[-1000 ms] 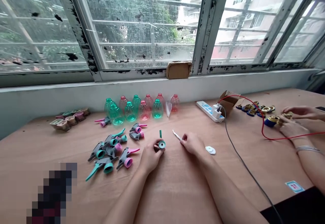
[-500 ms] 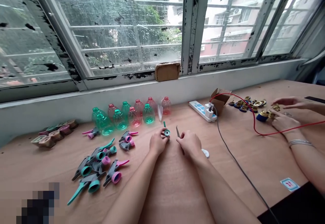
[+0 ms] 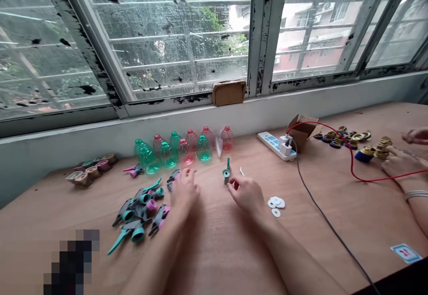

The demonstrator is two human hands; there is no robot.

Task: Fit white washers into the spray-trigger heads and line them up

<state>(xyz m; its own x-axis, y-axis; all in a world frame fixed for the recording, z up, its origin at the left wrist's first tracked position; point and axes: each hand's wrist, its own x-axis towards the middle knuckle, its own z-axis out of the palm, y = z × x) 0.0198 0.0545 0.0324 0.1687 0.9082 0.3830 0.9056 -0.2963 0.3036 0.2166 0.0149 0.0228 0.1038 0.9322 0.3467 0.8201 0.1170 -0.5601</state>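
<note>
While the left hand (image 3: 184, 190) lies blurred over the heap of grey plastic trigger heads (image 3: 140, 208) with teal and pink collars, its fingers spread across the nearest ones, the right hand (image 3: 248, 194) is curled closed around a thin metal tool (image 3: 241, 171) whose pale tip pokes up past the knuckles. Whether the left hand grips anything cannot be told. A small teal plastic nozzle piece (image 3: 226, 174), with a round collar and a narrow stem, sits just at the right fingertips; held or merely touched is unclear. Flat white discs (image 3: 276, 203) lie near on the smooth wooden table (image 3: 234, 250). Bulbous clear green and pink bottles (image 3: 177, 150) line the wall behind.
</note>
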